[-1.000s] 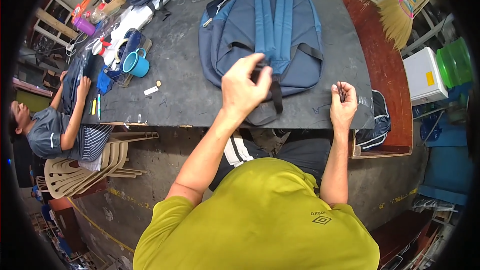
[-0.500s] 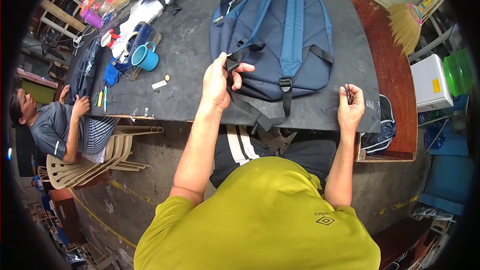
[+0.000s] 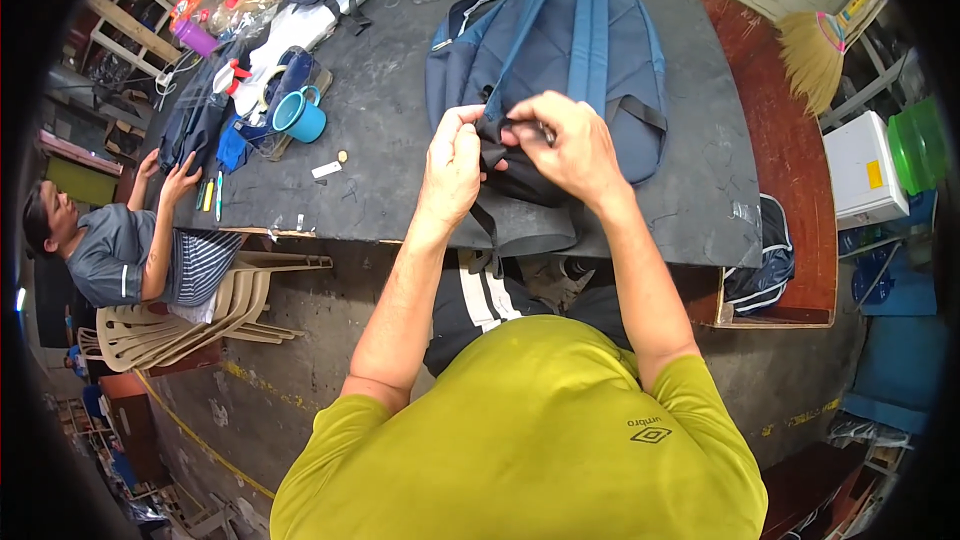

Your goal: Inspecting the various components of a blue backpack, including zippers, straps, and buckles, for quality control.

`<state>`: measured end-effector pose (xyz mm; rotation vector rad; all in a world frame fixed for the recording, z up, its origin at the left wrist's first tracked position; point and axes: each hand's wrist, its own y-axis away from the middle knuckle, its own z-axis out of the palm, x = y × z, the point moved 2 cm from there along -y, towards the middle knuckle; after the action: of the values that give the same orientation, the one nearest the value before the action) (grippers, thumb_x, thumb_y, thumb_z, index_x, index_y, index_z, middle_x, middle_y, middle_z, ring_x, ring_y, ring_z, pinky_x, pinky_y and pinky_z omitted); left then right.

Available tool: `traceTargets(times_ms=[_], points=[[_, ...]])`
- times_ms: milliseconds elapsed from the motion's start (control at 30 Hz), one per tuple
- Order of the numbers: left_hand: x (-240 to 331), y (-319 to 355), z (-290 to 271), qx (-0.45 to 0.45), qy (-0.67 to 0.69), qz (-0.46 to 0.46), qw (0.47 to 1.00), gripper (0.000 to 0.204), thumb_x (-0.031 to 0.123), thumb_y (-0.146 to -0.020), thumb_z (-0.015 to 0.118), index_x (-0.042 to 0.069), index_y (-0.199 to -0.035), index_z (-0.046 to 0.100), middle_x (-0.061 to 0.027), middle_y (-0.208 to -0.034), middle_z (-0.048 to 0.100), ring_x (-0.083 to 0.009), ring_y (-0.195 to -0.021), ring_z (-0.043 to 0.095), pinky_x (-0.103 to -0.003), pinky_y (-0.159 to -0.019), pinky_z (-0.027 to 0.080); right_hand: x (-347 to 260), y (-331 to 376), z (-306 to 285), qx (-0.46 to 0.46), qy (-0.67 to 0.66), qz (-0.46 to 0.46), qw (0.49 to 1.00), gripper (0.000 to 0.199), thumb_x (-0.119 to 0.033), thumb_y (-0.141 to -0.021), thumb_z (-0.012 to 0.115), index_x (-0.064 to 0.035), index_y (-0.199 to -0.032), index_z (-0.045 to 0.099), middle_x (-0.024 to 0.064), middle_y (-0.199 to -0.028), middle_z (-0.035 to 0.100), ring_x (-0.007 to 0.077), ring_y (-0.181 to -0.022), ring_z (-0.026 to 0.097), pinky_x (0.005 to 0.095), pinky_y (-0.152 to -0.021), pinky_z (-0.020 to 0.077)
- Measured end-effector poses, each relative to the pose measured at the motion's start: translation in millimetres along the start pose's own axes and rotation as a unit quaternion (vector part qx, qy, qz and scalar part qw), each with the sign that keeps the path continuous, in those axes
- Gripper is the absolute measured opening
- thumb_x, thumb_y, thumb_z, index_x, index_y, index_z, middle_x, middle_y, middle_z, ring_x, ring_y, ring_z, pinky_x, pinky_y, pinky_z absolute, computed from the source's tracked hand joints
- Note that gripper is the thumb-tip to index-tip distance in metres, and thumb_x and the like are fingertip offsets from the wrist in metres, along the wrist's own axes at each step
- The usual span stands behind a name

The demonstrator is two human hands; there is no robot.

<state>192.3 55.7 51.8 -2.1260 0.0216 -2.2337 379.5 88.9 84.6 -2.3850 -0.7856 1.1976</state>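
A navy and blue backpack [image 3: 545, 50] lies on the dark table, its shoulder straps facing up. Pinched in my left hand [image 3: 455, 165] is a black strap [image 3: 491, 152] at the pack's lower left side. My right hand [image 3: 575, 145] is bent in close to it, fingers closed around a small dark tool [image 3: 547, 136], whose kind I cannot make out. The fingertips of both hands meet at the strap and partly hide it. More black webbing [image 3: 485, 230] hangs toward the table's front edge.
To the left are a turquoise mug [image 3: 300, 115], a spray bottle [image 3: 228, 77], several pens [image 3: 209, 195] and a white eraser-like block [image 3: 326, 170]. A co-worker [image 3: 120, 250] handles dark fabric at the table's left end, beside stacked chairs [image 3: 200, 310]. A reddish wooden bin [image 3: 790, 180] adjoins the right side.
My right hand has come from the table's right side over to the strap in my left hand, carrying the small dark tool. The co-worker's hands have shifted on the dark fabric.
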Motion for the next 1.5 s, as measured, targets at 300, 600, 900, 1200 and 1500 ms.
traceTargets(times_ms=[300,600,900,1200,1500], points=[[-20.0,9.7,-12.5,-0.014,0.017,0.013,1.0,0.019,0.016,-0.117,0.045,0.005,-0.124,0.06,-0.0029,-0.097,0.069,-0.0089,-0.082,0.064,-0.028,-0.077,0.055,-37.2,74.1,34.8,-0.012,0.021,-0.078,0.997,0.019,-0.013,-0.088,0.082,-0.0111,-0.106,0.079,0.0002,-0.073,0.063,0.02,-0.064,0.059,0.0367,-0.069,0.0404],[6.9,6.9,-24.2,-0.016,-0.005,0.015,1.0,0.023,0.021,-0.119,0.047,0.007,-0.12,0.066,-0.0023,-0.1,0.075,-0.0063,-0.086,0.065,-0.024,-0.075,0.052,-39.9,6.8,-13.4,0.058,-0.114,0.048,0.991,0.03,-0.004,-0.103,0.069,-0.0049,-0.132,0.074,0.0086,-0.112,0.078,0.0116,-0.084,0.065,0.0283,-0.078,0.0543],[71.1,-1.6,-34.8,-0.037,-0.373,0.239,0.896,0.024,0.004,-0.087,0.068,0.003,-0.11,0.063,-0.0077,-0.095,0.066,-0.0245,-0.088,0.067,-0.036,-0.082,0.054,-13.9,-35.1,-18.1,-0.139,-0.052,-0.058,0.987,0.02,-0.016,-0.097,0.079,0.0014,-0.103,0.072,0.0125,-0.088,0.067,0.024,-0.077,0.066,0.0358,-0.073,0.0516],[67.1,-35.3,-1.1,0.013,-0.361,0.5,0.787,0.024,-0.005,-0.083,0.072,0.009,-0.1,0.081,-0.0062,-0.12,0.074,-0.0298,-0.113,0.067,-0.042,-0.102,0.048,25.1,23.9,-12.3,-0.007,-0.406,0.209,0.89,0.012,-0.016,-0.106,0.074,-0.0042,-0.104,0.073,-0.0115,-0.085,0.058,0.0003,-0.077,0.049,0.0206,-0.071,0.0391],[38.8,-32.8,18.7,-0.135,-0.302,0.381,0.864,0.033,0.007,-0.094,0.068,0.003,-0.126,0.076,-0.0154,-0.12,0.074,-0.032,-0.117,0.067,-0.043,-0.109,0.047,33.7,41.9,-17.7,0.008,-0.33,0.239,0.913,0.017,-0.017,-0.106,0.075,-0.0004,-0.11,0.074,-0.0092,-0.09,0.064,0.0001,-0.08,0.052,0.0199,-0.072,0.0414]])
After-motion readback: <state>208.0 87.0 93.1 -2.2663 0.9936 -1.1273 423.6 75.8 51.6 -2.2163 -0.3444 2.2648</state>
